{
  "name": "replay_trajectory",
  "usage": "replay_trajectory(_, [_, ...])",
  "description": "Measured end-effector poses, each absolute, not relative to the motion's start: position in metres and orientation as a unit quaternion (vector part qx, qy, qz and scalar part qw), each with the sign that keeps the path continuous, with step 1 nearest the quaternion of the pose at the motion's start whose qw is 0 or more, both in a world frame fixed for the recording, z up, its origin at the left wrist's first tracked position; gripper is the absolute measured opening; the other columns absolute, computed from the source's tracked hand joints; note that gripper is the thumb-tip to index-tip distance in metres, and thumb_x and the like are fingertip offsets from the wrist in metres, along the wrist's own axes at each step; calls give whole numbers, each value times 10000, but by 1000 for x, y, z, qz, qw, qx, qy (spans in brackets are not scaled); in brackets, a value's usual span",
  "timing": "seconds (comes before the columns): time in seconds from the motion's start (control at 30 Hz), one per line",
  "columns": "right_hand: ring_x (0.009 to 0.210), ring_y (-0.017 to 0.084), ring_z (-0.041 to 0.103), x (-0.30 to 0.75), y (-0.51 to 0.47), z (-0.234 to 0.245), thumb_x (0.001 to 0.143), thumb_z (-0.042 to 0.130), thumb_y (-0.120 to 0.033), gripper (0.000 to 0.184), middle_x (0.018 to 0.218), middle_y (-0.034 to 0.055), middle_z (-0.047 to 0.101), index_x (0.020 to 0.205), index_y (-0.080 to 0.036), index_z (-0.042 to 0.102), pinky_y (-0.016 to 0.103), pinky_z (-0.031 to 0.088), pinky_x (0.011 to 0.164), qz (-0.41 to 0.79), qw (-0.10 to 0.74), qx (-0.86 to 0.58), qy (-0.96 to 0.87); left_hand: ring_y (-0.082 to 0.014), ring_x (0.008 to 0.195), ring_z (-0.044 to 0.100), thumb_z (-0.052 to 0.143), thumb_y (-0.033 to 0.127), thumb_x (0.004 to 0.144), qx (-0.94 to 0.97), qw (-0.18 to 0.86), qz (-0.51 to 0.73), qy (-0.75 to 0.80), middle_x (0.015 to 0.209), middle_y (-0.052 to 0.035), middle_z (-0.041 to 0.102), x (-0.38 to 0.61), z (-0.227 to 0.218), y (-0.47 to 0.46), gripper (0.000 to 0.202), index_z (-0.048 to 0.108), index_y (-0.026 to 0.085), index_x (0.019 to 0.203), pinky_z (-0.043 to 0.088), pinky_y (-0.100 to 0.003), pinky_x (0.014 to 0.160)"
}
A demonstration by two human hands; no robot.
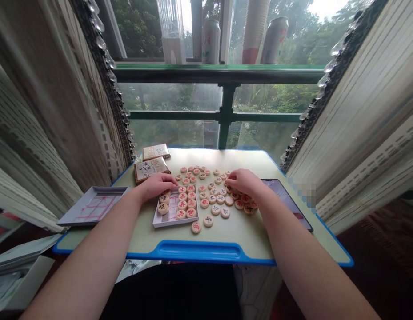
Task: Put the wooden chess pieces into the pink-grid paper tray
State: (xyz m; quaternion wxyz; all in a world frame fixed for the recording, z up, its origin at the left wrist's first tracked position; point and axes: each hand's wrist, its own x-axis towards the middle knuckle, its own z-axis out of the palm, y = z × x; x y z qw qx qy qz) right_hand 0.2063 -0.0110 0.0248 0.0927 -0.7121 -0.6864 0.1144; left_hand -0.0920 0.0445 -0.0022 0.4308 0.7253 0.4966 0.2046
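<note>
My left hand (pixel 160 183) reaches over the far left part of a shallow white box (pixel 176 223), its fingers curled together. Inside the box, round wooden Chinese chess pieces (pixel 182 205) stand in two full columns with red characters on the right. Black-marked pieces (pixel 162 208) lie in the left column, partly under my left hand. My right hand (pixel 242 181) is bent down among loose pieces (pixel 220 199) to the right of the box, fingertips pinched together. What either hand's fingers hold is hidden.
The white box lid (pixel 98 204), with red lines inside, lies at the table's left edge. Two small patterned boxes (pixel 151 168) sit behind my left hand. A phone or tablet (pixel 288 202) lies under my right forearm. Cans (pixel 210 42) and cups stand on the window ledge.
</note>
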Motion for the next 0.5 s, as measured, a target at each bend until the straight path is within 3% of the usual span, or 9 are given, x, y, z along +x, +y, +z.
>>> replay_trajectory(0.5, [729,189,619,201,-8,21,780,566,-388,248,860,67,716,865,-209,716,264,385,574,110,79,-703,-698,-154,678,556,642,333,610,722,436,207,495,671,2,630,-94,-10,52,217,701,162,730,424,-265,639])
